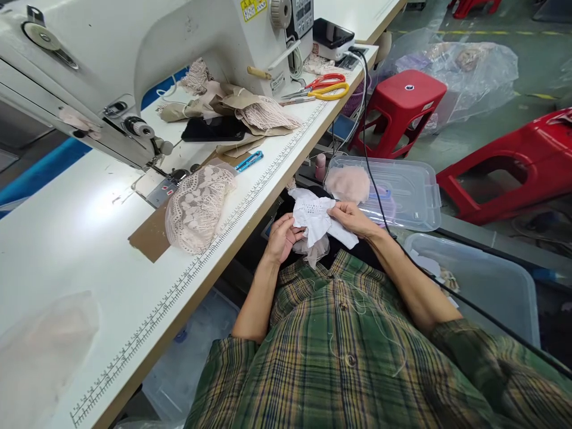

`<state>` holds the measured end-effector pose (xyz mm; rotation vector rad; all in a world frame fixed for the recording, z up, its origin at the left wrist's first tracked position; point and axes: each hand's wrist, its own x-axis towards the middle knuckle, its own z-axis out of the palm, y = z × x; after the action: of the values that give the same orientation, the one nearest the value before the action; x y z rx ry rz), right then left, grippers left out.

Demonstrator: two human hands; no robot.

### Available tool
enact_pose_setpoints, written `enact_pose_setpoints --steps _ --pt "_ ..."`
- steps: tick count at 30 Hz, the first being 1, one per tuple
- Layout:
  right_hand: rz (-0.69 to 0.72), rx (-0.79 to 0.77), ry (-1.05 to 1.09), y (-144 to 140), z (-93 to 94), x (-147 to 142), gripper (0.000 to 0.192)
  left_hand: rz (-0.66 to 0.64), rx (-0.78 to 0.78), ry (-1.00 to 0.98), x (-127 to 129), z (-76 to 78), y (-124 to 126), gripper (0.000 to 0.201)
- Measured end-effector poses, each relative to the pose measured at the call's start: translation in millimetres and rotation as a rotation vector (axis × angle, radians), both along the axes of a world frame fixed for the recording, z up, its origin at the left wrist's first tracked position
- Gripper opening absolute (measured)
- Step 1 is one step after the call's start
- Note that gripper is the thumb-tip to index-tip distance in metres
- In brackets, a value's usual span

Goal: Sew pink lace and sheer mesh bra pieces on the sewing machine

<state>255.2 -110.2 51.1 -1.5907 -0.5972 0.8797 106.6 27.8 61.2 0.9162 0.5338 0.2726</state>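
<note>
A small piece of white eyelet fabric [315,215] is stretched between my two hands above my lap. My left hand [281,238] pinches its left edge between thumb and fingers. At the upper right edge, my right hand [351,217] grips the cloth, and a white flap hangs below it. Some sheer pale fabric [316,250] lies under the white piece, close to my left fingers. On the table to the left, a beige lace piece [200,205] rests beside the needle area of the sewing machine [179,30].
A ruler strip runs along the edge of the table [111,250]. Yellow-handled scissors [330,90], a blue thread snipper [249,161] and a black phone [213,128] lie on it. Clear plastic bins [404,190] and red stools [404,98] stand to the right. A black cable crosses near my right arm.
</note>
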Motion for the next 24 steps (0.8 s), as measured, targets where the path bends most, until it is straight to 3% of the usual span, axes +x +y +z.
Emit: enact_pose_setpoints --steps 24 --pt "-0.001 0.081 0.102 -4.1 -0.7 5.6 0.018 -0.013 0.130 0.032 -6.4 -4.0 -5.0 0.032"
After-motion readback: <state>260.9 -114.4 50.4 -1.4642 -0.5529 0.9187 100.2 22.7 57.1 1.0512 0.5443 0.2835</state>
